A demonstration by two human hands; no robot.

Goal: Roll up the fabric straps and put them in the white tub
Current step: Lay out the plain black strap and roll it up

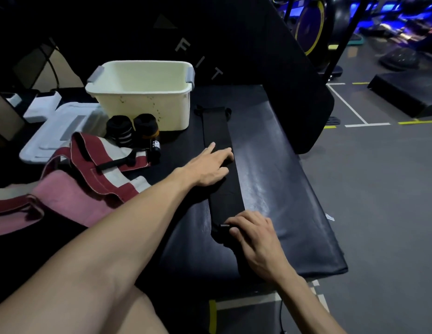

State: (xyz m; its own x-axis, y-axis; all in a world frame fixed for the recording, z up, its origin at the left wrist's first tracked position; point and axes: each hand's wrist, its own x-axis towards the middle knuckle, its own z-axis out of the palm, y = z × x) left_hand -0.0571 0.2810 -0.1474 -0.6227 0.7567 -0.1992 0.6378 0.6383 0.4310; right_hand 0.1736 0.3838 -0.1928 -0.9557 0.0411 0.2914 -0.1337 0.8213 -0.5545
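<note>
The black strap [219, 165] is laid out flat and long down the dark padded bench [282, 189], far end almost at the white tub [142, 92]. The right hand [256, 235] has its fingers curled onto the near end, pinching it to get the roll going, and the left hand [210, 165] is pressing flat and relaxed on the middle.

My guess at what goes wrong: that bench top looks slick and shiny, so the strap could skid or the roll wander off crooked and come out cone-shaped, especially if the flat hand lets up. A loose first turn would likely spring open once it's dropped in the tub.

Two rolled straps [133, 131] are sitting just in front of the tub, not in it, and a pile of red and white straps [94, 169] waits on the left. Dim gym, grey floor [379, 189] with taped lines, blue-lit machines [391, 20] at the back
</note>
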